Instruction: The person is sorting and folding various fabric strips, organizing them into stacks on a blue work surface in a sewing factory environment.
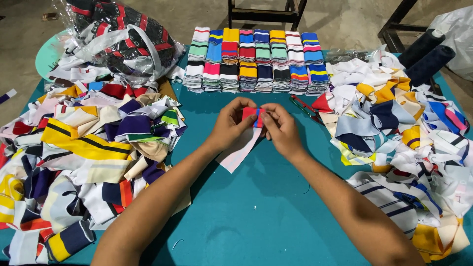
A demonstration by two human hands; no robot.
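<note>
Both hands, left hand and right hand, pinch a striped cloth strip at centre frame; judged soft, light, limp, best gripped at its folded end.

Single view only: head-worn camera, above near edge of table, tilted steeply down and forward. Both forearms enter from bottom of frame, left hand and right hand meeting near centre, at close working distance. Far edge of table falls near top of frame, concrete floor and dark chair legs beyond. Left and right edges of table cut off by frame sides. No second view, so no shared area.
</note>
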